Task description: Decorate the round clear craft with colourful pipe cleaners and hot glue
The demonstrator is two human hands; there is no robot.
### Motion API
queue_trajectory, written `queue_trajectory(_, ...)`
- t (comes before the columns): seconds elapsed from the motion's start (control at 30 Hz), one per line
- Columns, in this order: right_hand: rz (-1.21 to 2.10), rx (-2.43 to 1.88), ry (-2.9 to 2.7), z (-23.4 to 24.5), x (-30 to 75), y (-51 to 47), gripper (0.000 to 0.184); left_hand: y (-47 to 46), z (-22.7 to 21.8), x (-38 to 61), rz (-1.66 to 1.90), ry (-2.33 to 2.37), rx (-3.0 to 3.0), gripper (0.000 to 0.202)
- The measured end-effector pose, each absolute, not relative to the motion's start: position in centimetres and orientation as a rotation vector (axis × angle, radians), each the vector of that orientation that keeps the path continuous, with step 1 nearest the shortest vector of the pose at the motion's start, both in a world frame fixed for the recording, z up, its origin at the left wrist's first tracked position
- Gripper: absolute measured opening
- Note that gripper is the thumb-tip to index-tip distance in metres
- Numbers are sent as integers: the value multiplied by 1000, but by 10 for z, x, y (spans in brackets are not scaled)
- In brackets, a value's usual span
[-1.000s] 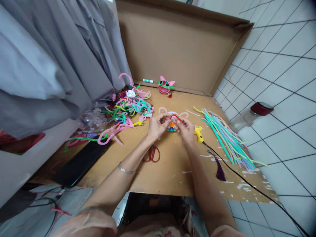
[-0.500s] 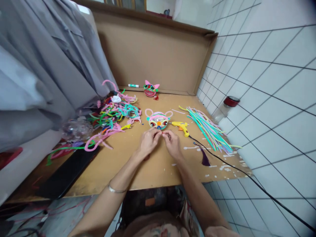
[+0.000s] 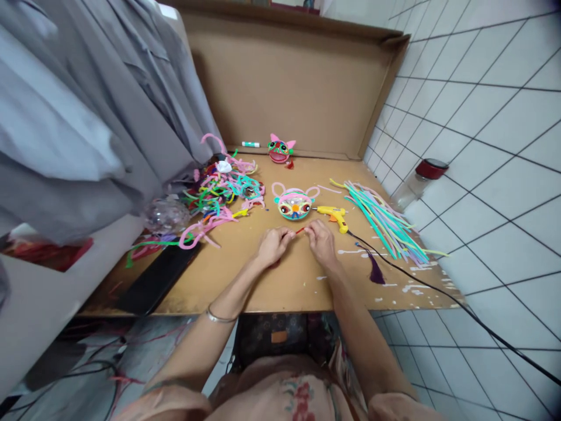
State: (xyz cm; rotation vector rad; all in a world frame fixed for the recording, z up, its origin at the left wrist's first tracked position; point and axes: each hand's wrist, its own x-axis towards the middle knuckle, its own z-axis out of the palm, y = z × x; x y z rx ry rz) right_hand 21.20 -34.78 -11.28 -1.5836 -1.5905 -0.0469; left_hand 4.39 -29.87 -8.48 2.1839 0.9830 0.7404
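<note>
My left hand and my right hand rest close together on the cardboard work surface, each pinching an end of a short red pipe cleaner stretched between them. Just beyond the hands lies a round pipe-cleaner animal face with pink ears and big eyes. A yellow glue gun lies to its right, close to my right hand.
A tangled heap of coloured pipe cleaners sits at the left, a bundle of straight ones at the right. A finished face and a glue stick stand at the back. Black cord, purple tassel, jar, dark tablet.
My hands came off the animal face and drew back toward me with the red pipe cleaner, now pulled apart slightly. The scissors seen earlier under my left wrist are hidden.
</note>
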Motion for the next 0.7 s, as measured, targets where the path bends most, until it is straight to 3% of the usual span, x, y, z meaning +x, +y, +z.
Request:
queue_trajectory(0.2, 248, -1502, -1464, -110, 213, -346, 22, -293, -89, 40, 820, 1080, 2013, 37)
queue_trajectory(0.47, 585, -1451, -1088, -108, 210, -347, 45, -287, -93, 41, 928, 1233, 1973, 51)
queue_trajectory(0.7, 629, -1405, -926, -119, 215, -340, 46, -279, -107, 42, 1016, 1112, 1823, 38)
